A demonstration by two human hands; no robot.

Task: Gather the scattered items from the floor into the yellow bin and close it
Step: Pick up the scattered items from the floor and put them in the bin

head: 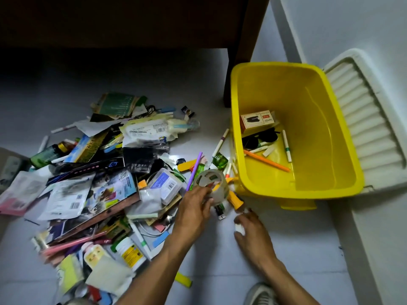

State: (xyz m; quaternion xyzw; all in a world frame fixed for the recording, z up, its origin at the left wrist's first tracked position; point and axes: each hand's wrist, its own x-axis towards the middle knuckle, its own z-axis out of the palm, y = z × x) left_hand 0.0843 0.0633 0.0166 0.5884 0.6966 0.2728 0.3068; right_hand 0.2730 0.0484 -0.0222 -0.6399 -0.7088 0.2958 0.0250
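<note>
Left hand (193, 208) fingers clamp the tape roll (212, 183); right hand (248, 230) fingers pinch a small white item (239, 228). Yellow bin (295, 137) sits open just beyond both, close for short drops. Pile (92, 183) lies left.

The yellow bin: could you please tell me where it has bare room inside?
Inside the yellow bin, the right half of the bottom is bare. The left side is crowded: a red-and-white box, sunglasses, markers and an orange pencil.
</note>
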